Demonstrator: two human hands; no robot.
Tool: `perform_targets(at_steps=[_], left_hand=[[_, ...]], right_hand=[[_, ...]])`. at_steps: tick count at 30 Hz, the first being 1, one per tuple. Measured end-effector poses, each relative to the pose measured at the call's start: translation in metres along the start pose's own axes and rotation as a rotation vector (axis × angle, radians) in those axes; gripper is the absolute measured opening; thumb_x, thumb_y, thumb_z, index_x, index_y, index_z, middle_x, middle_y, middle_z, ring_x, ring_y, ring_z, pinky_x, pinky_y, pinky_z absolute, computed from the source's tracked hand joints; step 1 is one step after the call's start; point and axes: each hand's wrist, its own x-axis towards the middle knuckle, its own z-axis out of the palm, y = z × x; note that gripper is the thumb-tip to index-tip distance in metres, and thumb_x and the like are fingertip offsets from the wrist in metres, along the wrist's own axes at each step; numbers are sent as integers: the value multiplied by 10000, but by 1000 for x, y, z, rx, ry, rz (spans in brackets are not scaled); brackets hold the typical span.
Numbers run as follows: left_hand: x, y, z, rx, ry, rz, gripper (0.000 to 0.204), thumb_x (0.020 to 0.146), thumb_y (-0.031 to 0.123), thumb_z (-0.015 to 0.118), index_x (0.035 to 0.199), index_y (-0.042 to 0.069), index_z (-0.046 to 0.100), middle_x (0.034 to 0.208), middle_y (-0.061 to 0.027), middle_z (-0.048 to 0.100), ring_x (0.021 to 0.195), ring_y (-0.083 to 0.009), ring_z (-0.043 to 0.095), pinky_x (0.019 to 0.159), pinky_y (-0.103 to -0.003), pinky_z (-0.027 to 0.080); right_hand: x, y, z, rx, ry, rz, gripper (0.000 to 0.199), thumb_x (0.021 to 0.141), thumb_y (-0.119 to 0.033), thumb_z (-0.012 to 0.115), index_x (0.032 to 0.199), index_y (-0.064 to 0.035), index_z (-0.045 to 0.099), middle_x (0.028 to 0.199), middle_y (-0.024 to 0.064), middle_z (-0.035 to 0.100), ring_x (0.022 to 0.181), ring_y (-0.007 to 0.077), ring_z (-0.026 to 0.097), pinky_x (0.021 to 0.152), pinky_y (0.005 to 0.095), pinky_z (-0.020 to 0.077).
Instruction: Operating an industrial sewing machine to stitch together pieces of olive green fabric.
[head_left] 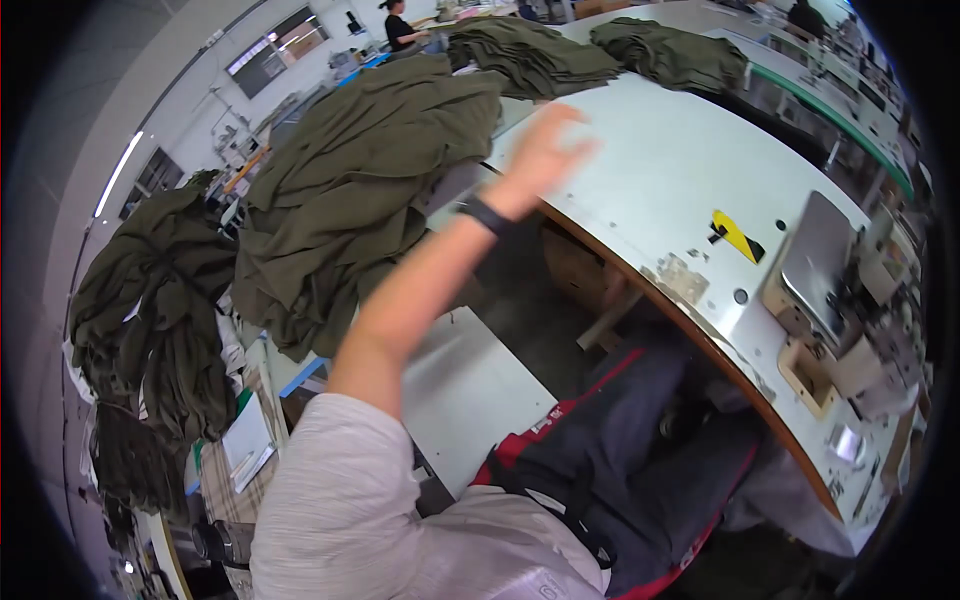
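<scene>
My left hand (545, 155), with a dark band on the wrist, is raised over the left end of the white sewing table (680, 160). Motion blurs it, but its fingers look apart and nothing shows in them. Closest to it is a large heap of dark olive fabric pieces (370, 150), just left of the hand and not touching it. Farther back on the table lie two more olive fabric stacks, one in the middle (535, 55) and one to the right (670, 55). My right hand is out of the picture.
A sewing machine (870, 290) stands at the table's right. Yellow-and-black tape (738, 237) marks the tabletop. A white board (475, 385) sits left of my legs. More olive fabric (150, 310) hangs at far left, near a notebook (248, 440). A person (400, 30) is at the back.
</scene>
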Motion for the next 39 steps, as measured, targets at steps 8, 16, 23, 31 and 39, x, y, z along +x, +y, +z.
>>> perform_targets(at_steps=[8, 16, 23, 31, 39], left_hand=[[-44, -156, -301, 1224, -11, -692, 464, 851, 408, 678, 1035, -18, 657, 976, -219, 669, 950, -336, 660, 866, -484, 464], [-73, 90, -103, -43, 189, -198, 406, 871, 189, 667, 607, 43, 396, 563, -80, 351, 507, -229, 338, 477, -343, 306], [-199, 221, 4, -626, -697, 9, 295, 921, 265, 623, 980, -23, 602, 855, -170, 589, 785, -355, 583, 731, -428, 496], [-35, 1, -159, 325, -229, 108, 214, 939, 154, 539, 1061, 1, 625, 1041, -146, 650, 980, -273, 631, 841, -387, 493], [52, -20, -183, 718, -1411, -332, 487, 922, 438, 610, 1122, -5, 653, 998, -96, 717, 911, -217, 697, 794, -345, 537]], right_hand=[[57, -20, 22, -133, 113, 129, 567, 913, -448, 634, 1290, -28, 573, 1320, 196, 567, 1164, 283, 577, 920, 412, 499], [131, -170, 88, 476, -333, -139, 586, 928, -226, 617, 1409, 30, 403, 1328, 164, 542, 1237, 263, 520, 996, 392, 441], [187, -335, 159, 783, -560, -395, 488, 943, -249, 610, 1332, 29, 512, 1250, 123, 616, 1124, 189, 588, 998, 322, 422], [154, -277, 90, 935, 85, -309, 343, 910, -56, 596, 1233, 58, 586, 1188, 149, 633, 1085, 194, 594, 950, 310, 449], [183, -277, 16, 1114, 468, -280, 433, 990, -236, 498, 1324, 36, 538, 1300, 170, 574, 1147, 233, 573, 1014, 336, 430]])
